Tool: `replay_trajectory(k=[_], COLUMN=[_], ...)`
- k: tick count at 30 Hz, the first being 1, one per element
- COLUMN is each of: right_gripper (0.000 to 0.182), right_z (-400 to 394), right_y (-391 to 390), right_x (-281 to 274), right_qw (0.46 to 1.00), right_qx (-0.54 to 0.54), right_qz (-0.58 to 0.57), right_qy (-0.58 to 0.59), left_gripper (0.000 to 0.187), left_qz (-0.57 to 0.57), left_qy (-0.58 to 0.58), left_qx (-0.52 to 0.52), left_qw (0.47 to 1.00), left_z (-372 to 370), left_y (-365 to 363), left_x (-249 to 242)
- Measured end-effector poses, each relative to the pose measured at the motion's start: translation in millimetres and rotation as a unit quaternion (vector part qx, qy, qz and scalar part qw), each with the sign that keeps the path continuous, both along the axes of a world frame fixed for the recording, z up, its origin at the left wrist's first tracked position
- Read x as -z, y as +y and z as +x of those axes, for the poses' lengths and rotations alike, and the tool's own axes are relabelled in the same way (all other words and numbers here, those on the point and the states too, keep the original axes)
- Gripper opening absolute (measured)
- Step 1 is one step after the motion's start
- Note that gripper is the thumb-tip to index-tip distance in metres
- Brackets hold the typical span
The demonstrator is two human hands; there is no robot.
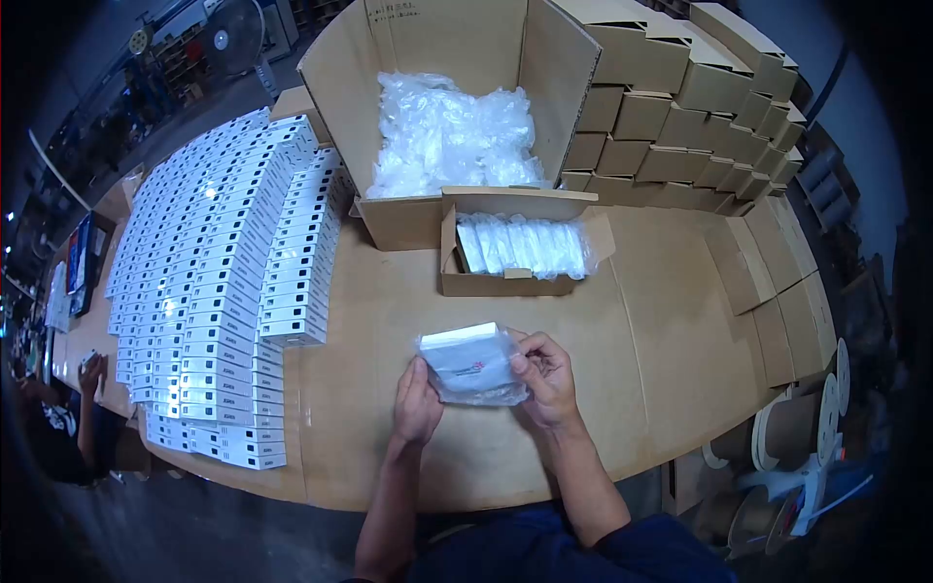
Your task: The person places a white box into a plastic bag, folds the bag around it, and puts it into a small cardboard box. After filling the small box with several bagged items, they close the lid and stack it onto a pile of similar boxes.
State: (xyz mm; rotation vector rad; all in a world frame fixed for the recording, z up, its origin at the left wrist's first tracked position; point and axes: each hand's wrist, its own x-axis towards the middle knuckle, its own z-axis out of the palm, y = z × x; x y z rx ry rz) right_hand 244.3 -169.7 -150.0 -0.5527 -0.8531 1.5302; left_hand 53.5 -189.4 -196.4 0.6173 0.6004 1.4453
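Observation:
In the head view, a white box in a clear plastic bag [471, 367] is held up in front of me, above the table's near half. My left hand [418, 403] grips its left lower edge, thumb up along the side. My right hand [547, 379] pinches the bag's right side between thumb and fingers. A small dark and red print shows on the front. Behind it stands an open cardboard carton [510, 286], filled with a row of similar bagged items [525, 246].
A large open box [403, 225] with clear plastic bags [452, 131] stands behind. Stacked white boxes [209, 291] fill the left side; brown cartons [671, 126] are piled at back right. Spools [797, 428] stand right of the table [389, 476]. Another person's hand [92, 372] shows far left.

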Motion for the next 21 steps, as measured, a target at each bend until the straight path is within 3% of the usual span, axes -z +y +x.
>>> replay_trajectory(k=[2, 5, 9, 12, 21], right_gripper=[0.012, 0.012, 0.012, 0.012, 0.013], right_z=[2.4, -0.2, -11.9, -14.5, -3.3], right_y=[0.8, -0.1, -7.7, -6.0, -7.6], right_x=[2.6, 1.4, 15.0, 17.5, 14.9], right_qw=[1.000, 1.000, 0.996, 0.994, 0.995], right_qx=[-0.014, 0.009, 0.063, 0.086, 0.084], right_qz=[-0.004, -0.018, -0.056, -0.060, -0.031], right_qy=[0.015, -0.009, -0.005, 0.007, -0.053], left_gripper=[0.049, 0.052, 0.051, 0.043, 0.026], left_qz=[-0.003, -0.032, -0.059, -0.020, -0.017], left_qy=[-0.020, 0.047, -0.036, -0.054, 0.109], left_qx=[0.022, 0.034, -0.094, -0.103, -0.125], left_qw=[1.000, 0.998, 0.993, 0.993, 0.986], left_z=[2.7, 4.7, 33.5, 33.3, 22.1], left_y=[1.4, -2.8, -6.1, -5.8, -2.4], left_x=[-11.4, -14.5, -37.0, -22.3, -32.3])
